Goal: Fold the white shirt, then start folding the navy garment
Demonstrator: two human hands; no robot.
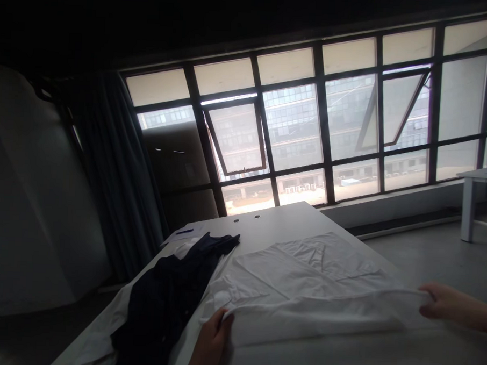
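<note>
A white cloth garment [296, 276] lies spread over the near part of a white table, with folds and creases in its far part. Its near edge is lifted and stretched between my two hands. My left hand [214, 337] pinches the left corner of that edge, thumb on top. At the right, my right hand [443, 307] grips the other end, fingers closed on the fabric. Which kind of garment it is I cannot tell. Close to the left of it lies a crumpled dark navy garment [170, 287], partly over other white cloth [100, 329].
The white table [282, 222] reaches toward a wide window, with two round cable holes near its far end. A dark pen [185, 231] lies on paper at the far left corner. A dark curtain [115, 171] hangs left; another white table [468, 203] stands right.
</note>
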